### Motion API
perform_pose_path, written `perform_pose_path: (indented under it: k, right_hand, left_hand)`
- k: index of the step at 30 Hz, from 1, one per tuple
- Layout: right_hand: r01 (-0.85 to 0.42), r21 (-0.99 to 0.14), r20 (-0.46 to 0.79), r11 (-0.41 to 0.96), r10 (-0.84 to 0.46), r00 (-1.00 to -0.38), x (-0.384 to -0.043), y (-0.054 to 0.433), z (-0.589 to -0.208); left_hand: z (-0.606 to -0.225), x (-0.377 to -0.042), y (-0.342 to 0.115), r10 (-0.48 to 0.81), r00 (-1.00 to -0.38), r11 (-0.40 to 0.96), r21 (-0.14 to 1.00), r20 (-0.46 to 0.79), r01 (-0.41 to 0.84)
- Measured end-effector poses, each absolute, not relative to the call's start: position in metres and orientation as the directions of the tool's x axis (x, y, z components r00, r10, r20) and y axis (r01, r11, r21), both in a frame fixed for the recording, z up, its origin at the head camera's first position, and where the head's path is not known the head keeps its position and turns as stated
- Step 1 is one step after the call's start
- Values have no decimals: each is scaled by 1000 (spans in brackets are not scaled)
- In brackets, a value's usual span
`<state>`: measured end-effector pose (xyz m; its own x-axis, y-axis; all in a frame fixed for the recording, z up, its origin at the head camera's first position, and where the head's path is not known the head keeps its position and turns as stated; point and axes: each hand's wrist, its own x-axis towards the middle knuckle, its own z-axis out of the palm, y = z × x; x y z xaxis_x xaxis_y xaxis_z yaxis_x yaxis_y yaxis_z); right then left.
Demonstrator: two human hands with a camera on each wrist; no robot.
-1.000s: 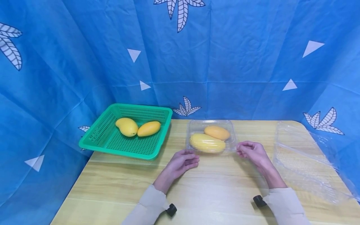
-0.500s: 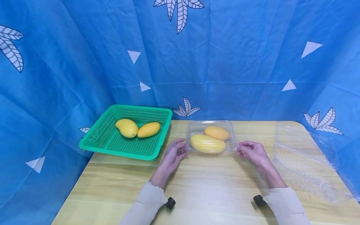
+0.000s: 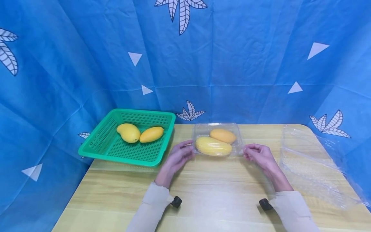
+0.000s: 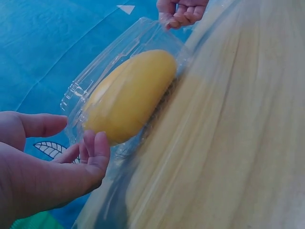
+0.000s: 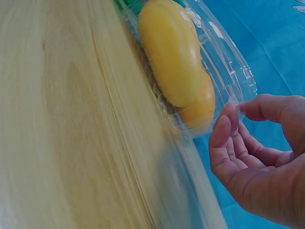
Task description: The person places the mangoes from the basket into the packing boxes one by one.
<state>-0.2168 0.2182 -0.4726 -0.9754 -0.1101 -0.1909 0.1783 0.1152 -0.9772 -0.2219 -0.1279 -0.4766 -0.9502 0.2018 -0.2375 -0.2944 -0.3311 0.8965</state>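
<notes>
A clear plastic clamshell box [image 3: 213, 127] sits on the table with two mangoes inside, a yellow mango [image 3: 213, 146] in front and an orange mango [image 3: 223, 136] behind it. My right hand [image 3: 259, 158] pinches the box's near right corner between thumb and fingertips. At the near left corner is my left hand [image 3: 179, 156]. In the left wrist view its thumb [image 4: 45, 125] and bent fingers [image 4: 97, 148] stand apart on either side of the clear corner, fingertips right at the plastic.
To the left stands a green basket [image 3: 97, 149] holding a yellow mango [image 3: 128, 133] and an orange-yellow mango [image 3: 151, 134]. More clear plastic packaging [image 3: 307, 161] lies at the right of the wooden table [image 3: 220, 199]. A blue curtain [image 3: 232, 64] hangs behind.
My left hand has moved from in front of the box, out to the left and then in to its near left corner. My right hand keeps its pinch at the right corner.
</notes>
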Motion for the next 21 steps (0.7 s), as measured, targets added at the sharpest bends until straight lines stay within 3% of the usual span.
perform_pose_path:
  k: [21]
  right_hand:
    - [211, -974, -218, 86, -92, -972, -209, 216, -470]
  left_hand:
    - [-480, -227, -127, 133, -969, -285, 929, -206, -236]
